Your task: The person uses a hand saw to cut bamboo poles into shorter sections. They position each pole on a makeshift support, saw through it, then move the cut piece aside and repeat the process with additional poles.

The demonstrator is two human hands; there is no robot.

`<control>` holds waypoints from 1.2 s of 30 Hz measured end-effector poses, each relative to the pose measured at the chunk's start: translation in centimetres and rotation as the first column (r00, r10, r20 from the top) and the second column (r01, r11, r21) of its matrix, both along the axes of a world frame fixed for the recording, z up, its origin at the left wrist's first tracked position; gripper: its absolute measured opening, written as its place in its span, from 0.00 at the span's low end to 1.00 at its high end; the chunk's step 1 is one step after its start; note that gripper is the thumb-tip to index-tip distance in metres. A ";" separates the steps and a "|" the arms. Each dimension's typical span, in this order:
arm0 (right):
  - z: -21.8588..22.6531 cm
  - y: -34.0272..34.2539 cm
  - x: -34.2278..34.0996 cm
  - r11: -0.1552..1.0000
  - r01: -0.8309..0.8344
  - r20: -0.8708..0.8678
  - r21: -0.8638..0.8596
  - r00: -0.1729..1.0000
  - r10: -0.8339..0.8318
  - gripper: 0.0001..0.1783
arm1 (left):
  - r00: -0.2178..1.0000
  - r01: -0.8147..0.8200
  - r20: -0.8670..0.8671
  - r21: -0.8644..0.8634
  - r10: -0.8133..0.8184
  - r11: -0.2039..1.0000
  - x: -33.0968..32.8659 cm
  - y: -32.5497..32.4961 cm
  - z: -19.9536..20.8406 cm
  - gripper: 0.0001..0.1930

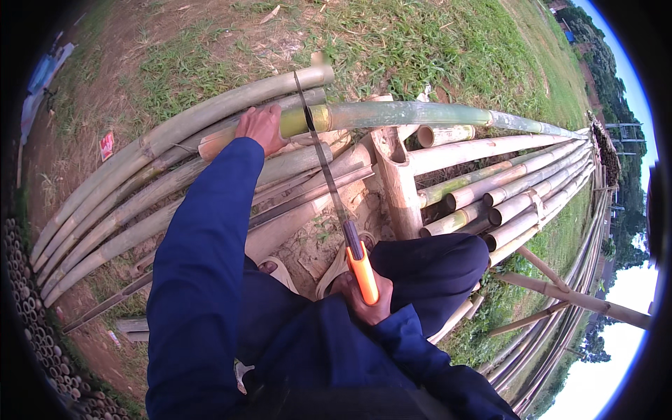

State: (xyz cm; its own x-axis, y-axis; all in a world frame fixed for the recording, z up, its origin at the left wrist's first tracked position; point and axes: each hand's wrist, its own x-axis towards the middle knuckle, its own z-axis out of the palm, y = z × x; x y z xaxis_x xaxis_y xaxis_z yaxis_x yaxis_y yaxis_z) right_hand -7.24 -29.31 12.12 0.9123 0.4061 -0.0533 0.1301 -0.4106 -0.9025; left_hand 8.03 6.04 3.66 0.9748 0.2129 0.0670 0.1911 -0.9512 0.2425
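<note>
My right hand (367,297) is closed round the orange handle of a hand saw (326,165), held low in front of my body. Its long dark blade points away from me and crosses a greenish bamboo pole (406,113) beside a ringed node. Just left of the blade, my left hand (262,129) grips the same pole near its cut end. The pole runs off to the right over an upright bamboo post (399,189) with a notched top. How deep the blade sits in the bamboo I cannot tell.
Several cut bamboo lengths (105,164) lie side by side at the left. More long poles (518,199) are stacked at the right, near bamboo supports (574,297). Many pole ends (42,336) are piled at the far lower left. Grass (434,49) and bare soil surround me.
</note>
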 end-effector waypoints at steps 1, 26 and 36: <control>-0.2 0.5 0.4 1.000 -0.001 0.009 0.002 1.000 0.001 0.08 | 1.000 0.001 -0.029 0.003 -0.001 1.000 0.0 0.2 -0.1 0.32; -2.6 10.0 8.3 0.989 -0.112 0.279 0.094 0.957 0.082 0.10 | 0.968 -0.246 0.064 0.034 0.244 0.969 -4.5 7.3 0.6 0.28; 0.2 9.0 11.7 0.938 -0.341 0.415 -0.064 0.846 0.336 0.09 | 0.797 -0.598 -0.003 -0.140 0.603 0.789 -4.1 11.2 3.0 0.32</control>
State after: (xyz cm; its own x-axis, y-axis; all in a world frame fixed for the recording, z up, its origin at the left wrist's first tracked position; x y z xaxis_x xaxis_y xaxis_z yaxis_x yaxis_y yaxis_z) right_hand 4.43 -20.34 12.31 0.6547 0.6920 0.3042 0.6207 -0.2624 -0.7388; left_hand 3.93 17.28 6.62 0.6445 0.7638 0.0339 0.7009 -0.6080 0.3730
